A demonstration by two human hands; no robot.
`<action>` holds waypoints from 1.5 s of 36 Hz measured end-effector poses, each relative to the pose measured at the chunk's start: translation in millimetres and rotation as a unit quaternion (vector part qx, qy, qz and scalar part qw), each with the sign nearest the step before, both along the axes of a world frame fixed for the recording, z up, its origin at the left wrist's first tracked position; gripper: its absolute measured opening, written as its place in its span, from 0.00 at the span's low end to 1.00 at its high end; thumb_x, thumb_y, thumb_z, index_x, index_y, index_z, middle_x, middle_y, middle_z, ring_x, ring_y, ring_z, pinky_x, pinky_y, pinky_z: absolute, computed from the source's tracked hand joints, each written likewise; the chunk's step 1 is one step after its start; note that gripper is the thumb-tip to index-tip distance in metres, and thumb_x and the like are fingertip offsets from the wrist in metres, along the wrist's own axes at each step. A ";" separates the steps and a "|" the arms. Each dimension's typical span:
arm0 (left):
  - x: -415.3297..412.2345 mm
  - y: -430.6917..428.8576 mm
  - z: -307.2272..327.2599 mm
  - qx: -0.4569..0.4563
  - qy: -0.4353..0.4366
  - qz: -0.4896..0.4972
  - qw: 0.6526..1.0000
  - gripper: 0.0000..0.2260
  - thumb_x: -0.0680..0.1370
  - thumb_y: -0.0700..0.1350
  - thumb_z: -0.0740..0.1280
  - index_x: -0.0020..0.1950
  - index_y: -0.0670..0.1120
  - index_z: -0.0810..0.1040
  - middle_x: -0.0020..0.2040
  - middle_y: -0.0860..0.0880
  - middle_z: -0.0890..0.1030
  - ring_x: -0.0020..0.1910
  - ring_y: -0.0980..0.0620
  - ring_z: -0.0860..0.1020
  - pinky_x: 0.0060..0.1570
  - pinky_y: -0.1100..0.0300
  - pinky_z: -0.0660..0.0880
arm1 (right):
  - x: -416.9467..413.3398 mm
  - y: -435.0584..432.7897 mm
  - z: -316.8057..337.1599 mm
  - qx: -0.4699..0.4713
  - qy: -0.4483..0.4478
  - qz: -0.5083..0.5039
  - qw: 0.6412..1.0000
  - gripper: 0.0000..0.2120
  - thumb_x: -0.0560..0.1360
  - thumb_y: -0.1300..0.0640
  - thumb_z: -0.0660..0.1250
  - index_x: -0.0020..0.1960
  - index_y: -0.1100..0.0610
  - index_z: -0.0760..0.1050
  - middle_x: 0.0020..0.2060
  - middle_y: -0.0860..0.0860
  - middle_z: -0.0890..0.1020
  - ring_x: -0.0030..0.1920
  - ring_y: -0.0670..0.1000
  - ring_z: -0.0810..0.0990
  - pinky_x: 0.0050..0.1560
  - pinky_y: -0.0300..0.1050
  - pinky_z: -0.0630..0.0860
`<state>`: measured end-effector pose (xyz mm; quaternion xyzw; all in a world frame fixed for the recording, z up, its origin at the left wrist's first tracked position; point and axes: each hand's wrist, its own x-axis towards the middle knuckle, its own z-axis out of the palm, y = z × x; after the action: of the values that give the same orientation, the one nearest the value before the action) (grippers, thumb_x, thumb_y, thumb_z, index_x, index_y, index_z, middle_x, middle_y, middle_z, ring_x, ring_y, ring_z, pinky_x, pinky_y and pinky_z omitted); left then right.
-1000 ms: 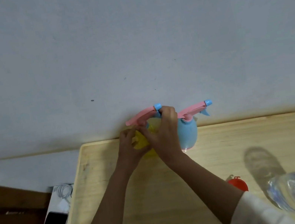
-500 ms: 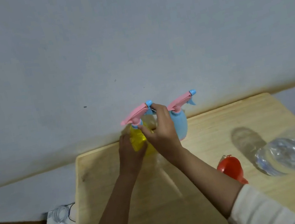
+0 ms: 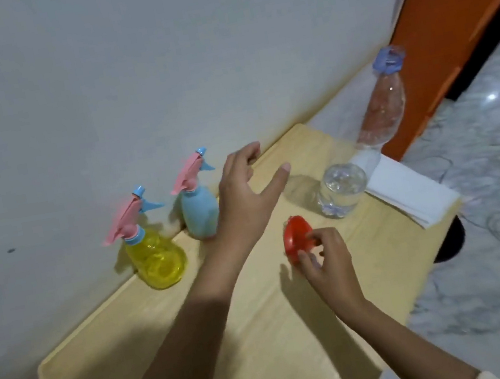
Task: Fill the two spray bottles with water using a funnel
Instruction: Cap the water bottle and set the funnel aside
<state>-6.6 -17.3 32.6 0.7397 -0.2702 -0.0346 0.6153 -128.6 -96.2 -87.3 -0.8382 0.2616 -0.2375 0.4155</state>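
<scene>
The red funnel is tipped on its side over the middle of the wooden table, its wide mouth turned left. The right hand pinches it at the rim between thumb and fingertips; whether it touches the board I cannot tell. The left hand hangs above the table with fingers spread wide, holding nothing, just in front of the blue spray bottle.

That bottle and the yellow spray bottle stand upright along the far edge, close against the white wall, near each other but apart. Both have their pink trigger heads with blue nozzles in place. The yellow one is see-through, the blue one is not.

To the right of the funnel is a clear water bottle with a blue cap, its round base towards the camera. Beside it a folded white sheet reaches the table's right edge. The near half of the board, between and around the forearms, lies open. Past the right edge are a marbled floor and an orange door
</scene>
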 end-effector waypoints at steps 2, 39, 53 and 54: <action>3.4 -29.5 4.6 0.031 -0.004 -0.077 0.997 0.27 0.73 0.49 0.72 0.69 0.45 0.69 0.61 0.51 0.72 0.63 0.57 0.71 0.66 0.59 0.68 | -10.0 -5.1 -14.8 0.035 0.041 -0.022 0.998 0.13 0.72 0.60 0.70 0.54 0.57 0.72 0.49 0.50 0.73 0.52 0.50 0.73 0.49 0.36 0.68; -19.1 -130.5 -2.8 0.004 0.089 -0.124 0.988 0.32 0.73 0.43 0.73 0.73 0.43 0.62 0.66 0.51 0.67 0.64 0.56 0.69 0.65 0.61 0.69 | 17.5 -157.3 185.7 -0.042 -0.256 -0.064 0.964 0.11 0.74 0.60 0.69 0.56 0.59 0.78 0.49 0.49 0.78 0.50 0.45 0.78 0.54 0.38 0.76; -15.7 -129.9 0.5 0.028 0.096 -0.121 0.988 0.30 0.73 0.43 0.72 0.72 0.44 0.63 0.66 0.52 0.68 0.65 0.54 0.69 0.64 0.59 0.70 | 37.9 -172.3 214.4 -0.147 -0.099 0.071 0.982 0.13 0.76 0.64 0.65 0.60 0.60 0.78 0.58 0.54 0.78 0.57 0.49 0.75 0.52 0.20 0.65; -16.2 -130.2 0.1 0.027 0.098 -0.122 0.987 0.31 0.73 0.43 0.72 0.72 0.44 0.63 0.67 0.51 0.68 0.66 0.54 0.69 0.65 0.59 0.70 | 37.8 -172.3 213.3 -0.152 -0.100 0.072 0.981 0.13 0.76 0.65 0.65 0.60 0.60 0.79 0.58 0.54 0.79 0.57 0.49 0.76 0.51 0.19 0.64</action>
<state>-22.8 -147.5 32.7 0.7106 -0.2959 -0.1884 0.6099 -90.9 -268.5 126.0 -0.8802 0.1187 -0.3264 0.3235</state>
